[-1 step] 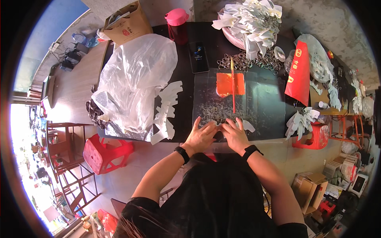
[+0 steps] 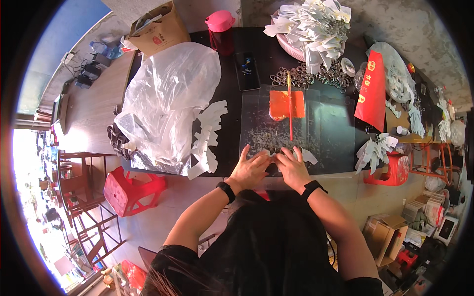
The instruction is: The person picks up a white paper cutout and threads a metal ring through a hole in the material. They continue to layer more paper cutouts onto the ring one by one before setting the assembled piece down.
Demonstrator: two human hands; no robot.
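Observation:
My left hand (image 2: 250, 170) and my right hand (image 2: 293, 169) meet at the near edge of the work mat (image 2: 333, 143). Their fingertips close together on a small white strip (image 2: 271, 153), mostly hidden by the fingers. A white tail (image 2: 309, 157) sticks out beyond my right fingers; whether it belongs to the same strip I cannot tell. Just ahead, a thin red stick like a brush (image 2: 291, 116) lies across an orange pad (image 2: 277, 103). Farther back is a heap of dark metal rings (image 2: 316, 77). Left of my left hand lies a row of white strips (image 2: 206, 138).
A big clear plastic bag (image 2: 168, 93) covers the table's left side. Behind stand a phone (image 2: 247, 71), a pink-lidded bottle (image 2: 220, 32) and a pink basket (image 2: 286, 48) heaped with white strips. At right are a red packet (image 2: 371, 93) and more strips (image 2: 375, 152). Red stools (image 2: 129, 192) flank the table.

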